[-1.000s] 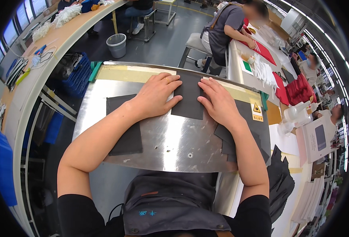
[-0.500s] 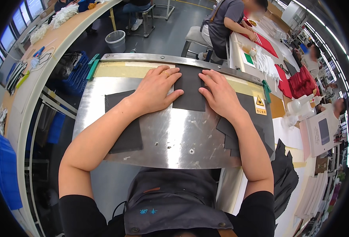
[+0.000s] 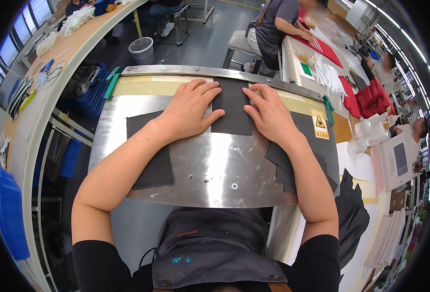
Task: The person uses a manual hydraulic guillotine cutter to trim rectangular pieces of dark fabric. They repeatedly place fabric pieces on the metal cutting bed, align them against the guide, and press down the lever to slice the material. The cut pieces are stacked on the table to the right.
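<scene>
A dark rectangular piece of thin sheet material (image 3: 231, 109) lies on a shiny metal plate (image 3: 215, 180), its far end at the metal bar (image 3: 186, 71). My left hand (image 3: 186, 109) rests flat along its left edge, fingertips close to the bar and thumb on the piece. On the other side, my right hand (image 3: 268, 114) has its fingertips and thumb on the right edge. Both hands have their fingers stretched out and grip nothing. Another dark piece (image 3: 154, 168) lies partly under my left forearm. Several overlapping dark pieces (image 3: 288, 163) are partly hidden by my right forearm.
Green clips (image 3: 112, 85) sit at the bar's ends, and a yellow warning label (image 3: 319, 124) is on the plate's right. A worktable with red cloth (image 3: 373, 102) and crumpled black material (image 3: 354, 214) stands right, where a co-worker sits. A long table (image 3: 74, 58) curves along the left.
My hands and the dark piece between them keep nearly the same place on the plate. The whole view has shifted slightly. The co-worker's hands have moved a little over the red sheet.
</scene>
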Available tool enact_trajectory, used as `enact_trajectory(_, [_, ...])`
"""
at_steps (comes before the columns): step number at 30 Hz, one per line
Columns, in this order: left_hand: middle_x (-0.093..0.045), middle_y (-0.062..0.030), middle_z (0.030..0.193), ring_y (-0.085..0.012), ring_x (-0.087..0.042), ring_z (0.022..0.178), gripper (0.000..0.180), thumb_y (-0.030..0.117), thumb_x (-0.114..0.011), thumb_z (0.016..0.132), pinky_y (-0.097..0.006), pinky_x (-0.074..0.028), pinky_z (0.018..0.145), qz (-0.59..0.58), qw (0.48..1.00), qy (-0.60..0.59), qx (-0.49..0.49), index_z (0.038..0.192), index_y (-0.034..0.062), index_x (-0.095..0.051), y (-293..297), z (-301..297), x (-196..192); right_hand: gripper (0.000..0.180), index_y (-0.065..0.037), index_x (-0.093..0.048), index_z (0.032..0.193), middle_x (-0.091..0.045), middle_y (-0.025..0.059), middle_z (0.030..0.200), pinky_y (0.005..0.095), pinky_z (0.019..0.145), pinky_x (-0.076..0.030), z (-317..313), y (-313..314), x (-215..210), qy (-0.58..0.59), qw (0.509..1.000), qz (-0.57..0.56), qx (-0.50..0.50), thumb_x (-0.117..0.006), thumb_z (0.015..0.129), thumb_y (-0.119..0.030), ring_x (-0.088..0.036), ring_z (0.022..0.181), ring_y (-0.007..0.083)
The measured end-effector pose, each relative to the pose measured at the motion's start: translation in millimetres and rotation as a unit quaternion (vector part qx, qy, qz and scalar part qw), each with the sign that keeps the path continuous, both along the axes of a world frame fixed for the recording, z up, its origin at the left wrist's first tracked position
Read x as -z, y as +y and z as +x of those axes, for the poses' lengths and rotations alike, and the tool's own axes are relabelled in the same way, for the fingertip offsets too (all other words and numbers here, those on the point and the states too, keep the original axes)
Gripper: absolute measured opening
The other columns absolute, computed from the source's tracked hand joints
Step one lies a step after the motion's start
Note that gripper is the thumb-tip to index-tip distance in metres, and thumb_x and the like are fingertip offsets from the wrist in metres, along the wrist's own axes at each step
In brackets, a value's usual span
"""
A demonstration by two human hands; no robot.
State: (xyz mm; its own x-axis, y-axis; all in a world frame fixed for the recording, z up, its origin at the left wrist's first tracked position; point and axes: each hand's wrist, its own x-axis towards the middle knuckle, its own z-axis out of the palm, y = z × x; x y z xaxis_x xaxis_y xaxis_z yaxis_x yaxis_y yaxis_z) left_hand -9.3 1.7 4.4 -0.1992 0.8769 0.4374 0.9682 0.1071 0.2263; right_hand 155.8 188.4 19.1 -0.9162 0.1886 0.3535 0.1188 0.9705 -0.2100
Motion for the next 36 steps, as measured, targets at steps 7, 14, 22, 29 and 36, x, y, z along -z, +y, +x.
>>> enact_trajectory(7, [-0.054,-0.0134,0.143,-0.0347,-0.046,0.133,0.053,0.035,-0.067,0.092,-0.044,-0.036,0.111,-0.005,1.0,-0.004,-0.001,0.13,-0.0004,-0.059,-0.5,0.6,1.5,0.04,-0.007,-0.061,0.131,-0.054,0.0115,0.129,0.0414,0.101,-0.047,0.2,-2.3,0.5,-0.004,1.0,-0.003,0.006,-0.064,0.095,-0.025,-0.051,0.125,0.0297])
enact_trajectory(14, [-0.054,-0.015,0.142,-0.0346,-0.045,0.134,0.051,0.034,-0.067,0.092,-0.044,-0.035,0.112,-0.001,1.0,-0.012,0.002,0.129,-0.0003,-0.06,-1.2,1.7,0.0,0.04,-0.006,-0.062,0.13,-0.054,0.0129,0.126,0.0421,0.1,-0.048,1.0,-3.8,1.8,0.002,1.0,0.005,0.006,-0.064,0.094,-0.024,-0.051,0.124,0.0309])
enact_trajectory(22, [-0.056,-0.0137,0.138,-0.0356,-0.043,0.135,0.051,0.033,-0.069,0.091,-0.045,-0.034,0.113,0.01,1.0,-0.007,0.018,0.129,0.0011,-0.059,1.2,-0.3,-5.3,0.038,-0.008,-0.062,0.131,-0.054,0.0128,0.126,0.0429,0.101,-0.047,-1.9,-4.6,3.0,0.0,1.0,0.002,-0.015,-0.063,0.094,-0.019,-0.051,0.123,0.032])
enact_trajectory(29, [-0.056,-0.0135,0.14,-0.0357,-0.041,0.139,0.059,0.045,-0.067,0.09,-0.046,-0.032,0.115,-0.025,0.994,-0.011,0.103,0.13,0.0021,-0.059,-0.6,5.1,-7.7,0.038,-0.009,-0.061,0.131,-0.054,0.0137,0.131,0.042,0.103,-0.044,-3.0,-2.2,1.6,0.041,0.995,-0.073,-0.058,-0.063,0.094,-0.014,-0.052,0.125,0.0331])
enact_trajectory(36, [-0.053,-0.0252,0.14,-0.0369,-0.055,0.114,0.071,0.05,-0.06,0.093,-0.043,-0.045,0.102,-0.105,0.982,0.11,-0.112,0.13,-0.0095,-0.055,0.1,24.3,-9.5,0.039,-0.005,-0.061,0.127,-0.058,0.0136,0.129,0.0401,0.102,-0.045,-0.9,3.4,-10.7,0.129,0.987,-0.086,-0.039,-0.067,0.09,-0.015,-0.055,0.122,0.0327])
